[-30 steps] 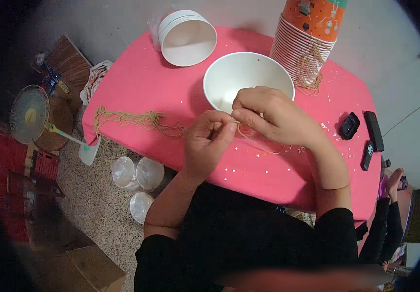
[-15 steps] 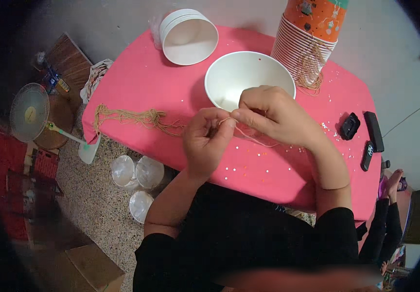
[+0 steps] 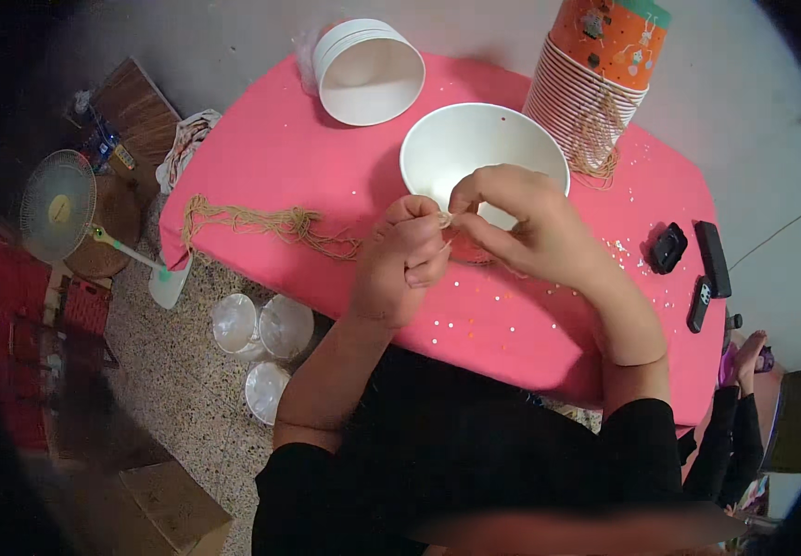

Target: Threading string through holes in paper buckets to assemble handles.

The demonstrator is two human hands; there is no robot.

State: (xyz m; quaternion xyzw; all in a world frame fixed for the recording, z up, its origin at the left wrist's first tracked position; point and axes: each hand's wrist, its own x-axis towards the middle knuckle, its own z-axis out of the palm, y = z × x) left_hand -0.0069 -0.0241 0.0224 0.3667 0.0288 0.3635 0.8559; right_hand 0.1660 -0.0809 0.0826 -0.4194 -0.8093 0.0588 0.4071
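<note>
My left hand [image 3: 399, 264] is closed, thumb and fingers pinching a thin string with a pale loop or knot [image 3: 444, 221] at the fingertips. My right hand [image 3: 540, 232] meets it there, thumb and forefinger closed on the same string. Its exact shape between the fingers is too small to make out. Just beyond both hands a white paper bucket [image 3: 438, 139] lies tipped with its mouth toward me; the right hand covers part of its opening. A bundle of tan string [image 3: 261, 221] trails over the pink cloth to the left of my left hand.
On the pink-covered table [image 3: 326, 167] stand nested white buckets [image 3: 326, 69] and a tall bucket stack [image 3: 558, 97] draped with string. Small beads lie scattered. At right are a black tray [image 3: 667, 248] and a remote [image 3: 700, 306]. Lined bins [image 3: 286, 322] stand on the floor; someone's legs [image 3: 748, 417] show at right.
My left hand has turned and its fingers have curled in more tightly around the string. The right hand stays close to it. The whole view has shifted slightly.
</note>
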